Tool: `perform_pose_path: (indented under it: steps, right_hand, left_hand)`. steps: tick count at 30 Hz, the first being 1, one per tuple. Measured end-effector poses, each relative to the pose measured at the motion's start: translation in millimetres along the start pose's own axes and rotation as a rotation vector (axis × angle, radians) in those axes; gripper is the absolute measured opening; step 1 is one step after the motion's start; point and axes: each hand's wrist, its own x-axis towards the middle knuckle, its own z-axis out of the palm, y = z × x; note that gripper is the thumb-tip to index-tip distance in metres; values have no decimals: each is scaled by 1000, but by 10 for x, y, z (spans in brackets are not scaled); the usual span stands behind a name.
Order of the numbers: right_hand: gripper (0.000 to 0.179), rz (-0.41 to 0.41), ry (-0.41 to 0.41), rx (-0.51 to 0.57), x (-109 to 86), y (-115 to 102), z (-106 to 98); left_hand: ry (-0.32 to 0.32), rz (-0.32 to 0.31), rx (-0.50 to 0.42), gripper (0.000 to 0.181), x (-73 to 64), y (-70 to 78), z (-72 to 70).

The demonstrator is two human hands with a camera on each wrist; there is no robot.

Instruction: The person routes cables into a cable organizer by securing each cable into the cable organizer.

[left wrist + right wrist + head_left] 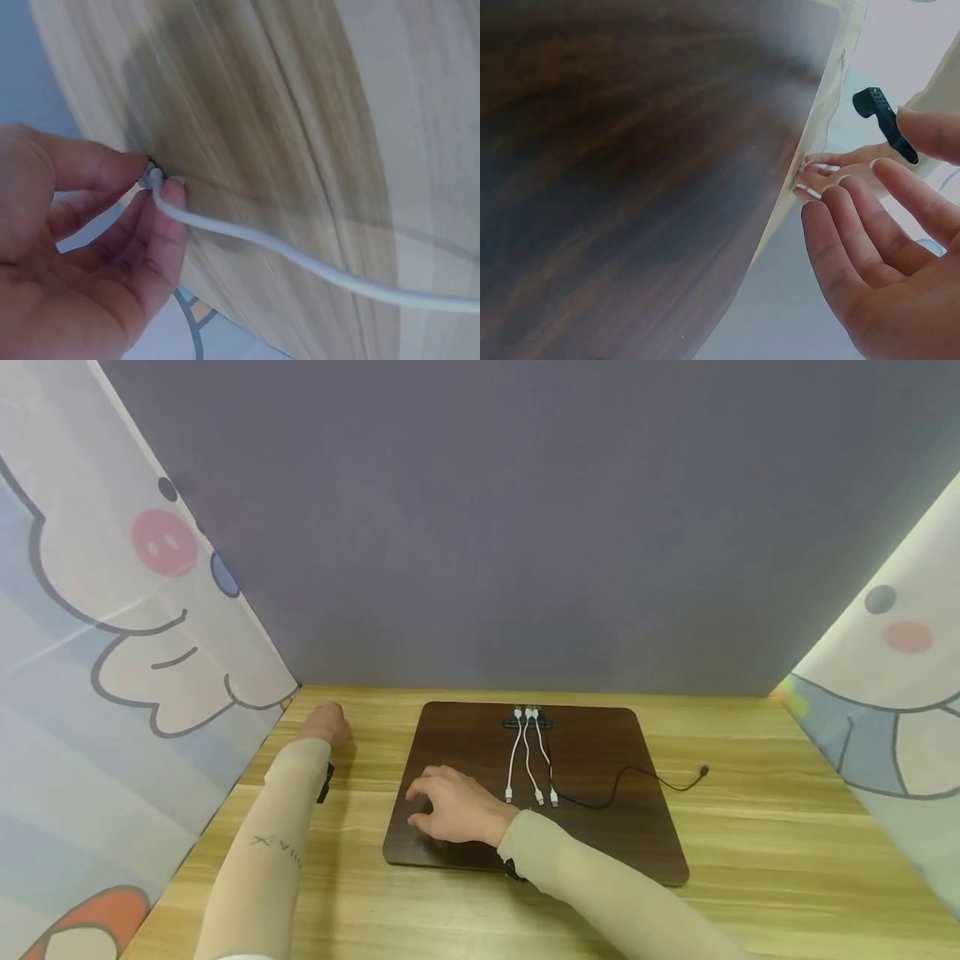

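Note:
My left hand [322, 724] is over the left back part of the table. In the left wrist view its thumb and fingertips pinch one end of a white cable [277, 244], which trails off to the right. The fingers partly hide the connector at that end. My right hand [459, 807] is over the left part of a dark brown board [465, 735], fingers loosely bent and apart, holding nothing. On the board lie several white cables [527, 760], their upper ends at a black cable holder [513, 723] near the back edge.
A thin black cable [618, 783] runs from the holder across the board, and its plug [704, 770] rests on the light wooden table [750, 843] to the right. A grey panel [480, 543] stands behind, with cartoon-printed panels [112, 610] at both sides.

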Motion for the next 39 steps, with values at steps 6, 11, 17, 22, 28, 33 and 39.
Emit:
perform_pose_path:
  steps: [6, 11, 17, 22, 28, 33, 39]
  right_hand:
    - [34, -21, 13, 10, 108, 12, 43]
    - [36, -38, 23, 56, 185, -7, 69]
    - [34, -3, 68, 206, 290, 3, 85]
    - [33, 44, 90, 354, 352, 44, 97]
    - [33, 79, 104, 476, 379, 91, 105]
    - [33, 102, 99, 518, 368, 106, 113]
    - [34, 121, 99, 530, 376, 94, 139]
  left_hand:
    - [-47, 3, -22, 48, -48, 61, -30]
    - [-68, 20, -104, 44, -87, 112, -17]
    - [-59, 65, -218, 21, -97, 153, -7]
    - [-19, 125, -272, 23, -141, 237, -22]
    - [-21, 135, -419, 25, -175, 331, -18]
    - [-33, 142, -555, 34, -184, 371, 14]
    - [-2, 167, -686, 34, -251, 419, 23]
